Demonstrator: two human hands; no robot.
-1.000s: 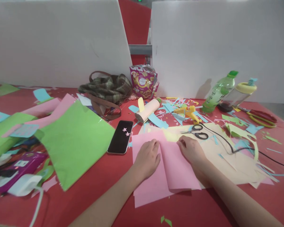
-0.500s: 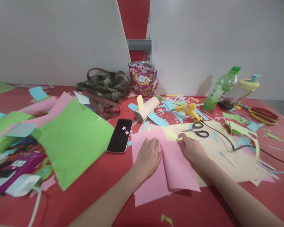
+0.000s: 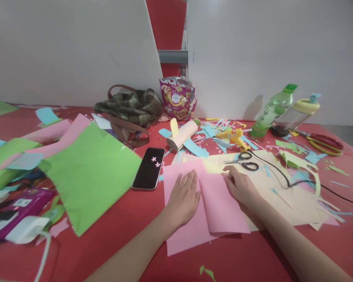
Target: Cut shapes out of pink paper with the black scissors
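A pink sheet of paper lies on the red table, its right part folded over into a slightly lifted flap. My left hand rests flat on the sheet, left of the fold, with fingers stretched out. At the upper right edge of the flap, my right hand has curled fingers and pinches the paper; its fingertips are partly hidden. Small black-handled scissors lie just beyond my right hand, on a cream sheet. A phone bearing small pink paper stars lies left of the pink sheet.
A paper-covered tube, a yellow glue gun and paper scraps lie behind. Its black cord crosses the right side. Two bottles and larger scissors are far right. Green paper and a white charger are left.
My right hand has shifted slightly right, the flap's lower corner with it. My left hand stays on the sheet, its fingers a little more spread.
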